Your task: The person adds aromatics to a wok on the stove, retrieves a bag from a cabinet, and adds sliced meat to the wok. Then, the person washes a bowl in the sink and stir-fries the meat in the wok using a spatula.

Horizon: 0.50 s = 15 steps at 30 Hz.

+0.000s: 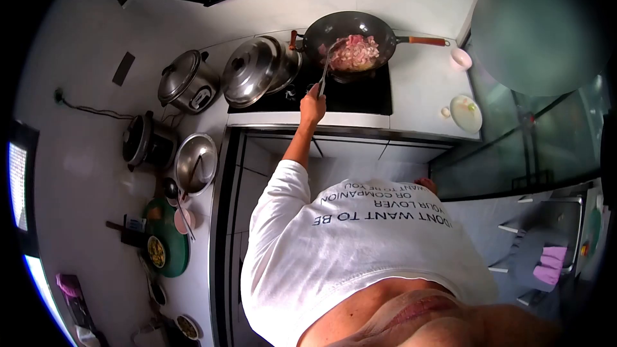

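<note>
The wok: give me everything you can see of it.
The wok is round, deep and dark, metal by its look, with highlights inside. A long reddish-brown handle, apparently wooden, points right; a short loop handle of similar colour sits left. It stands uncovered on the black cooktop. Pinkish pieces of meat, some paler, lie in it, and a metal utensil reaches in over the near rim. Its underside is mostly hidden; whether a flame burns cannot be told.

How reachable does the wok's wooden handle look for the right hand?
Yes, probably reachable: the wooden handle juts over the counter, unobstructed, though the right hand is mostly hidden by the shirt.
</note>
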Motion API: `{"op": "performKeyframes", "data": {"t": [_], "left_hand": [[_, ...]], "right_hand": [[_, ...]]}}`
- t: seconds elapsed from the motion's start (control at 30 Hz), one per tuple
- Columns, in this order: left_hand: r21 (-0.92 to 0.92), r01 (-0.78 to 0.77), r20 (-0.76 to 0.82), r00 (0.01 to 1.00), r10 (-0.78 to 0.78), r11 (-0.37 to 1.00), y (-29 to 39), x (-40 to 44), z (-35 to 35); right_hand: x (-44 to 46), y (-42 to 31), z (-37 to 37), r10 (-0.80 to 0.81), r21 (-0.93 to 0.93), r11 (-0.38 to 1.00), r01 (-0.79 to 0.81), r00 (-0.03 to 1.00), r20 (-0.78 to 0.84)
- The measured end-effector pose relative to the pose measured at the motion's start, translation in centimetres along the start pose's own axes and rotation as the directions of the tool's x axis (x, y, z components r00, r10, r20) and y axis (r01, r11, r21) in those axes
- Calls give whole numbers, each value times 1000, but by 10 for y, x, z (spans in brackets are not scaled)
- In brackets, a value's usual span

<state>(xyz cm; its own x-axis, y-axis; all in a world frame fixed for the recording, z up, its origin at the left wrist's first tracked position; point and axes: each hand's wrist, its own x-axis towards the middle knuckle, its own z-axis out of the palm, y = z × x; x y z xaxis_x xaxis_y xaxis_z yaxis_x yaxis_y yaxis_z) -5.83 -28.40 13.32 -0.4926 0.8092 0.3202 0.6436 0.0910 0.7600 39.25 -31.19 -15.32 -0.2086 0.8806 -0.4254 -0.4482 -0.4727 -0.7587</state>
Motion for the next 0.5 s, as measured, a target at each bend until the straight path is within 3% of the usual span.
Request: {"op": "performKeyframes", "data": {"t": [0.07, 0.17, 0.23, 0.33, 0.43, 0.47, 0.5], "left_hand": [[216, -99, 33, 995, 94, 971, 17, 11, 9], [485, -115, 205, 979, 16, 867, 47, 26, 28], [549, -253, 298, 950, 96, 797, 48, 26, 33], [609, -363, 415, 904, 107, 706, 46, 11, 2], [691, -469, 460, 872, 165, 551, 34, 4, -24], [701, -490, 468, 864, 185, 518, 39, 2, -32], [715, -502, 469, 861, 198, 487, 46, 0, -37]], "right_hand": [[-20, -11, 7, -3, -25, 1000, 2, 999, -32], [-27, -1, -7, -12, -42, 999, 8, 995, -95], [-32, 1, -8, -13, 21, 1000, 16, 991, -130], [-29, 5, -4, 37, -176, 978, -110, 927, -374], [23, 61, -59, -30, -104, 994, 27, 999, -24], [12, 48, -37, 23, -80, 996, -34, 991, -131], [4, 29, -15, 44, -94, 994, -54, 994, -103]]}}
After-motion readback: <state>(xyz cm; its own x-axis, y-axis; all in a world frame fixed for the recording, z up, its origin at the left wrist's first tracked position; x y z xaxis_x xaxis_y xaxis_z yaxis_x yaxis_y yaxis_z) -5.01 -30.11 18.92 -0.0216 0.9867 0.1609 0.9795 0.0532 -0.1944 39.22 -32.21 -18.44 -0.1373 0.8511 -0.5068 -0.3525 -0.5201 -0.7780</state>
